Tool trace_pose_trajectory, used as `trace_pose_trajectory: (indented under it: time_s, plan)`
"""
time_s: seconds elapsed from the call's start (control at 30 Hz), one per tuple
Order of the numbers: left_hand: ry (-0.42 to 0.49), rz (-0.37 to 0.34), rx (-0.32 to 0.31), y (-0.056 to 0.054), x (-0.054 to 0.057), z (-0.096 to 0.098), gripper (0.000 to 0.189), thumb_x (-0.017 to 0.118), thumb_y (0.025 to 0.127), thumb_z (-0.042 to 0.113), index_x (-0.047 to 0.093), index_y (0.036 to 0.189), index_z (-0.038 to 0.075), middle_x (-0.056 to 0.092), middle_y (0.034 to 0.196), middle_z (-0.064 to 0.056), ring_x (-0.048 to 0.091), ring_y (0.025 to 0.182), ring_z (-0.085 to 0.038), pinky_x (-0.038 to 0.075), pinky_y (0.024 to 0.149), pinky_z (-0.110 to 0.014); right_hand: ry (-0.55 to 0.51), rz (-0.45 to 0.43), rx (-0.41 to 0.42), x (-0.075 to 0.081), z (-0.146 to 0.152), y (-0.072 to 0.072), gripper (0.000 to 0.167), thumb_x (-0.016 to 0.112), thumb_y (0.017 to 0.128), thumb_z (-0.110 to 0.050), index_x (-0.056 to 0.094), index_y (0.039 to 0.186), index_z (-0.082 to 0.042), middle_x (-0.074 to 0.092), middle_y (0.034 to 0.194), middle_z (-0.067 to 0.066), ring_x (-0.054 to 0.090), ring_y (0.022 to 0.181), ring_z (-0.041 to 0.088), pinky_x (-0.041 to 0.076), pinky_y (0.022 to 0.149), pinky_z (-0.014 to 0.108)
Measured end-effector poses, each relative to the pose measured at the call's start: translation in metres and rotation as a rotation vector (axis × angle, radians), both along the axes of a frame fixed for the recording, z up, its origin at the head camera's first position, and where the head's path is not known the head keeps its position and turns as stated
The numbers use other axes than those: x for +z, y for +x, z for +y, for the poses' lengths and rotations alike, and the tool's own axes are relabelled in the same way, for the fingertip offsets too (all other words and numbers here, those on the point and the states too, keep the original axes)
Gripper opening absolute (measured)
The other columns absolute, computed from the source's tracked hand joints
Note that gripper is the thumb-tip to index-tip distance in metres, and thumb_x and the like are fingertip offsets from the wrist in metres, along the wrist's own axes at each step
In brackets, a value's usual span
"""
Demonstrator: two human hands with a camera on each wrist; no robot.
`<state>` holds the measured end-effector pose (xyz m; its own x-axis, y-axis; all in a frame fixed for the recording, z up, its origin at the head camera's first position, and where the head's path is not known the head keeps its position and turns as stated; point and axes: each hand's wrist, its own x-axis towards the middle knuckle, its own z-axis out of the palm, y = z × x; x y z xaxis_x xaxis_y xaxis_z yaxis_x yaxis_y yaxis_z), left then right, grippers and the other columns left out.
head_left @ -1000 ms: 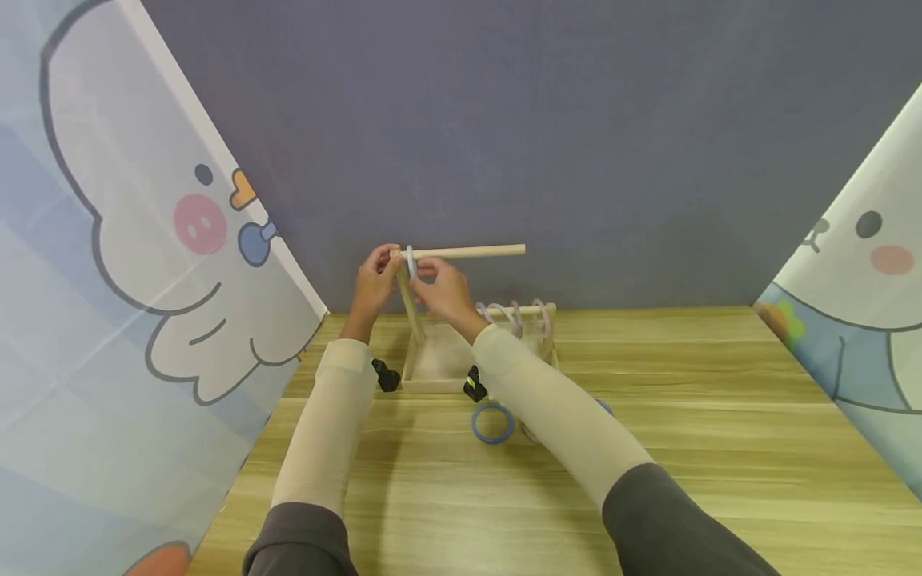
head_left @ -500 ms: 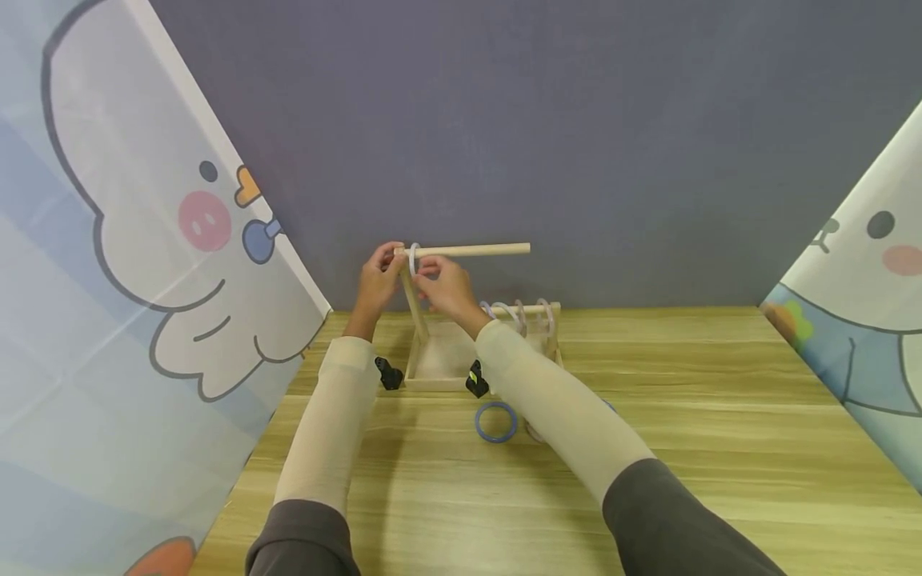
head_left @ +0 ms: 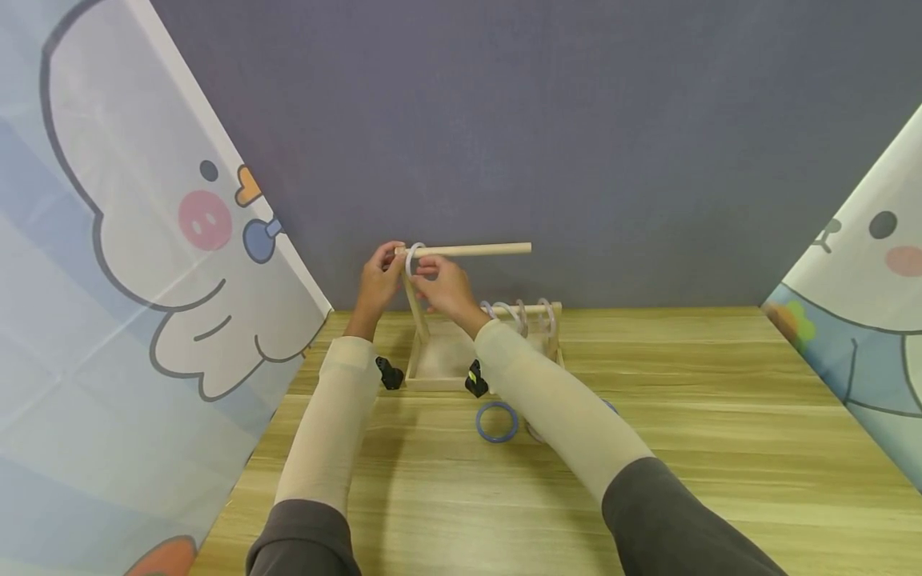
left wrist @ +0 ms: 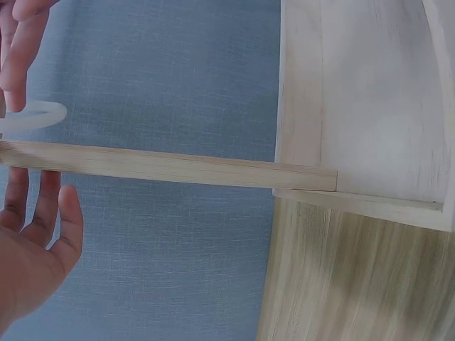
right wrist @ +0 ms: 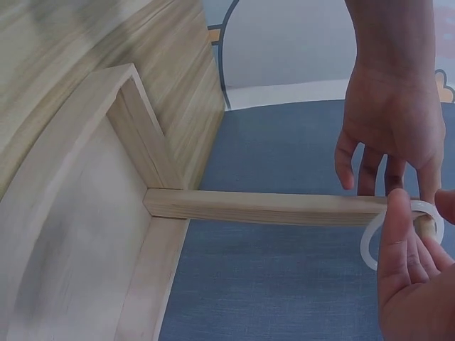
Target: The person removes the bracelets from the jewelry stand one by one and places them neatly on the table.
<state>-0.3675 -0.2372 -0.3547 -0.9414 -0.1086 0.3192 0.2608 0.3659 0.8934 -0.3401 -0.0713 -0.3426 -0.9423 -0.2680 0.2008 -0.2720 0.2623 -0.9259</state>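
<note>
A pale translucent ring [head_left: 410,261] hangs around the wooden crossbar [head_left: 475,250], tilted, close to the crossbar's left end. My left hand [head_left: 378,282] grips the corner where that bar meets the upright post [head_left: 414,304]. In the left wrist view its fingers lie against the post [left wrist: 170,167]. My right hand [head_left: 448,290] is just right of the ring, its fingertips touching it with the fingers fairly straight. The right wrist view shows the ring [right wrist: 371,245] partly hidden behind those fingers.
The post rises from a wooden tray-like base [head_left: 439,385]. Several pale rings [head_left: 547,318] hang on a lower bar. On the table lie a blue ring [head_left: 497,442], another blue ring partly under the right sleeve, and a pale one. Wrist-worn black devices [head_left: 390,374] show near both forearms.
The ring has gone from nearly upright to tilted, its lower part swinging left toward the post. Both hands stay almost in place; the whole view shifts slightly.
</note>
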Motion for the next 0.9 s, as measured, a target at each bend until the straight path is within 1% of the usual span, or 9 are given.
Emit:
trace_pose_trajectory:
  time_s: [0.1,0.23,0.3,0.4,0.5,0.6,0.73,0.8,0.9]
  plan:
    - [-0.009,-0.006,0.0,0.0,0.0007,-0.0003,0.041,0.054,0.106,0.039,0.057,0.141,0.018,0.062,0.134,-0.022,0.061,0.112,-0.031,0.053,0.094,-0.064,-0.017,-0.004,0.012,-0.0004,-0.001,-0.0002,0.044,0.067,0.1,-0.026,0.056,0.14,-0.012,0.067,0.136,0.006,0.076,0.089,0.024,0.063,0.073,0.047]
    - [-0.021,-0.012,0.003,0.0005,0.0015,-0.0003,0.04,0.054,0.106,0.038,0.056,0.141,0.019,0.062,0.135,-0.021,0.061,0.111,-0.031,0.056,0.093,-0.06,-0.024,-0.012,0.025,-0.0009,-0.0019,-0.0007,0.045,0.067,0.1,-0.026,0.054,0.141,-0.012,0.066,0.138,0.006,0.075,0.098,0.032,0.063,0.072,0.045]
    - [-0.017,-0.01,0.005,0.0008,0.0016,-0.0003,0.039,0.054,0.106,0.037,0.057,0.14,0.018,0.062,0.134,-0.021,0.062,0.11,-0.03,0.057,0.09,-0.058,-0.03,-0.017,0.036,-0.0008,-0.0023,-0.0006,0.045,0.066,0.1,-0.025,0.054,0.141,-0.012,0.066,0.138,0.006,0.074,0.1,0.035,0.063,0.072,0.045]
    - [-0.025,-0.014,0.011,0.0012,0.0015,-0.0005,0.039,0.054,0.106,0.037,0.057,0.14,0.019,0.063,0.133,-0.02,0.062,0.111,-0.028,0.059,0.086,-0.05,-0.029,-0.014,0.052,-0.0001,-0.0029,-0.0001,0.044,0.065,0.101,-0.025,0.054,0.142,-0.013,0.066,0.137,0.006,0.074,0.101,0.034,0.063,0.074,0.046]
    - [-0.037,-0.015,0.012,0.0017,0.0016,-0.0006,0.04,0.054,0.106,0.039,0.056,0.141,0.02,0.063,0.133,-0.019,0.062,0.111,-0.028,0.059,0.084,-0.045,-0.029,0.003,0.052,0.0009,-0.0034,0.0003,0.042,0.065,0.101,-0.024,0.055,0.14,-0.014,0.067,0.134,0.006,0.074,0.099,0.033,0.063,0.07,0.044]
    - [-0.038,-0.005,0.007,0.0019,0.0017,-0.0003,0.041,0.054,0.106,0.04,0.056,0.14,0.019,0.063,0.133,-0.02,0.062,0.112,-0.03,0.059,0.085,-0.048,-0.036,0.023,0.037,0.0013,-0.0032,-0.0003,0.041,0.065,0.101,-0.023,0.056,0.139,-0.012,0.069,0.131,0.007,0.074,0.097,0.034,0.063,0.065,0.04]
    - [-0.032,0.005,0.004,0.0013,0.0011,-0.0001,0.04,0.054,0.106,0.038,0.056,0.14,0.017,0.063,0.133,-0.022,0.063,0.112,-0.031,0.058,0.088,-0.055,-0.054,0.036,0.016,0.0005,-0.0023,-0.003,0.039,0.065,0.1,-0.021,0.059,0.137,-0.011,0.069,0.127,0.009,0.073,0.097,0.038,0.062,0.062,0.038]
    - [-0.03,0.003,0.004,0.0009,0.0007,-0.0001,0.04,0.054,0.106,0.038,0.056,0.14,0.017,0.063,0.133,-0.021,0.063,0.113,-0.031,0.058,0.089,-0.055,-0.057,0.044,0.003,-0.0003,-0.0018,-0.0045,0.038,0.065,0.099,-0.021,0.06,0.135,-0.011,0.07,0.126,0.009,0.074,0.095,0.037,0.062,0.061,0.036]
    - [-0.018,0.003,0.002,0.001,0.0005,-0.0003,0.038,0.054,0.106,0.036,0.056,0.14,0.017,0.062,0.134,-0.022,0.062,0.113,-0.031,0.057,0.089,-0.057,-0.056,0.054,-0.015,-0.0012,-0.0018,-0.0063,0.035,0.065,0.098,-0.02,0.063,0.132,-0.011,0.071,0.122,0.008,0.075,0.089,0.031,0.06,0.057,0.029]
